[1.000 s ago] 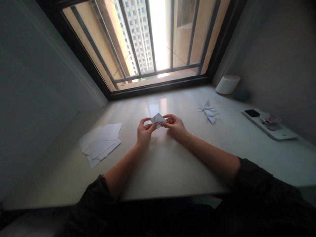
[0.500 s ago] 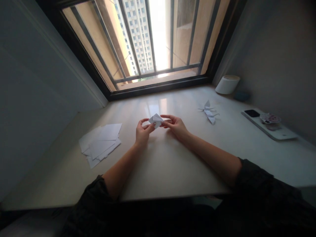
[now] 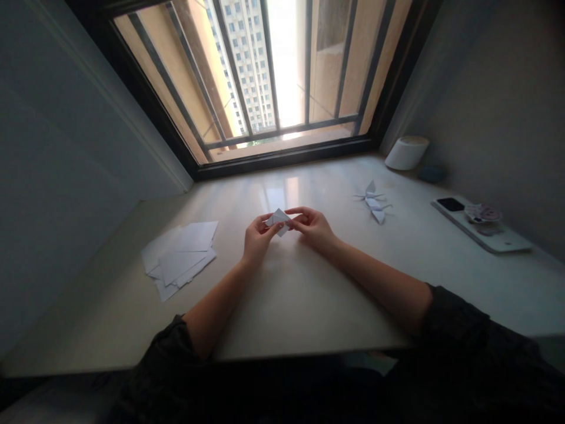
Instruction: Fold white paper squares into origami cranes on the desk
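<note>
Both my bare forearms stretch forward and angle inward toward each other. My left hand (image 3: pixel 257 238) and my right hand (image 3: pixel 314 227) meet face to face, fingertips almost touching. Thumb and forefinger of each are pinched closed, the other fingers loosely curled.

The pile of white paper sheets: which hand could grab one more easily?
Left, probably. The pile of sheets lies on the table nearer the left hand; the right hand sits farther off, toward the paper cranes. Both pinch the folded paper, so one must let go first.
</note>
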`<state>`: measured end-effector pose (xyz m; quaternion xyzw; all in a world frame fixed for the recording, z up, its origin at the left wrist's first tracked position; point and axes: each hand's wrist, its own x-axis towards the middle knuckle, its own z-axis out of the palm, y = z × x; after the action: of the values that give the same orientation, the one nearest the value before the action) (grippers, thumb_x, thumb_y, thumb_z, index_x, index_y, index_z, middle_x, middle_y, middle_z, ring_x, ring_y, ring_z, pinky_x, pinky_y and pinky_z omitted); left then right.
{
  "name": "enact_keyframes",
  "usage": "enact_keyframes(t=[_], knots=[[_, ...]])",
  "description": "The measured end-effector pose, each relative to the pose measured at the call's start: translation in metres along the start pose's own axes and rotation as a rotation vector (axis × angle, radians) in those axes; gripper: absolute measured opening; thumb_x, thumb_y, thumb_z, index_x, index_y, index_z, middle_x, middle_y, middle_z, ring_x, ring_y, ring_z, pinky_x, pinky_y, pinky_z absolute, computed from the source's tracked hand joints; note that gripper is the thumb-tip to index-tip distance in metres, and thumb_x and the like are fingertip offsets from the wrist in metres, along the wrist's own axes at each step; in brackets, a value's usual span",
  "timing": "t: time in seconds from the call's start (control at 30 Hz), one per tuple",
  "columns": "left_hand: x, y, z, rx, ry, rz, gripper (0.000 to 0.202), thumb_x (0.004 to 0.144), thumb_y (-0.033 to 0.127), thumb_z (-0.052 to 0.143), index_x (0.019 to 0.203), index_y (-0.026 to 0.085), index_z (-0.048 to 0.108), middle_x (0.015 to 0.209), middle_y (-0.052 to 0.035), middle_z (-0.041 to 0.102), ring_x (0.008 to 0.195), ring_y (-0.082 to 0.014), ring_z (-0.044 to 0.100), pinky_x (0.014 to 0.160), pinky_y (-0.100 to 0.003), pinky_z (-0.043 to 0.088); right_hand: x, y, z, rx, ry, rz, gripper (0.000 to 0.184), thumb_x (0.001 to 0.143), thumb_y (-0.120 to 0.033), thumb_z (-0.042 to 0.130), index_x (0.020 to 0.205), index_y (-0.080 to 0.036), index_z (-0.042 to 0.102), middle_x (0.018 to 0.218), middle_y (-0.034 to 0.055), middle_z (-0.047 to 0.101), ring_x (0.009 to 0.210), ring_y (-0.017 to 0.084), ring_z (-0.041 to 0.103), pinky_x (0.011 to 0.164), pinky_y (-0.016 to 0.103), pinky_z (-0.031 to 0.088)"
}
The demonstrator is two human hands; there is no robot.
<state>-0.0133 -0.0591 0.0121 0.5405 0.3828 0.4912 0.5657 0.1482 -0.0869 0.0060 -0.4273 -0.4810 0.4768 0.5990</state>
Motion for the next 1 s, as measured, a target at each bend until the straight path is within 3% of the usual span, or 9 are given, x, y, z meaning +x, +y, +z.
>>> enact_keyframes(t=[0.1,0.33,0.63,0.83,1.0], knots=[[0.001,-0.001,-0.001,-0.033,0.024,-0.024,0.043,0.061,0.035,0.082,0.095,0.012,0.067,0.087,-0.0083,0.073,0.077,-0.0187,0.068,0.078,-0.034,0.052,-0.002,-0.004,0.003,0.012,-0.037,-0.002,0.044,0.063,-0.047,0.078,0.098,-0.020,0.070,0.066,0.0015,0.071,0.065,0.017,0.064,0.071,0.034,0.051],[0.003,0.000,-0.002,-0.046,0.006,-0.030,0.040,0.063,0.037,0.080,0.094,0.013,0.071,0.086,-0.0066,0.074,0.075,-0.0170,0.067,0.074,-0.032,0.054,-0.001,-0.010,0.003,0.012,0.010,0.000,0.038,0.064,-0.043,0.077,0.095,-0.022,0.071,0.069,0.0013,0.072,0.066,0.017,0.065,0.071,0.033,0.051],[0.001,0.005,0.000,0.004,0.028,0.054,0.037,0.063,0.036,0.080,0.093,0.015,0.072,0.085,-0.0055,0.074,0.076,-0.0179,0.068,0.077,-0.033,0.053,0.002,0.008,-0.004,-0.118,-0.007,-0.048,0.036,0.076,-0.047,0.065,0.103,-0.023,0.069,0.070,0.0010,0.070,0.067,0.017,0.066,0.071,0.033,0.051],[0.002,0.001,-0.001,0.054,0.017,0.097,0.029,0.066,0.038,0.077,0.085,0.016,0.071,0.083,-0.0042,0.072,0.077,-0.0164,0.066,0.077,-0.030,0.051,0.002,0.007,-0.003,-0.117,-0.047,-0.033,0.035,0.076,-0.054,0.064,0.082,-0.020,0.071,0.061,0.0014,0.066,0.057,0.014,0.060,0.060,0.029,0.048],[0.003,-0.002,-0.006,0.186,0.028,0.175,0.027,0.070,0.040,0.074,0.084,0.018,0.072,0.089,-0.0053,0.071,0.087,-0.0180,0.064,0.078,-0.029,0.050,0.001,0.002,0.001,-0.007,-0.001,-0.009,0.037,0.069,-0.055,0.071,0.083,-0.020,0.072,0.064,0.0027,0.070,0.060,0.016,0.064,0.065,0.032,0.053]])
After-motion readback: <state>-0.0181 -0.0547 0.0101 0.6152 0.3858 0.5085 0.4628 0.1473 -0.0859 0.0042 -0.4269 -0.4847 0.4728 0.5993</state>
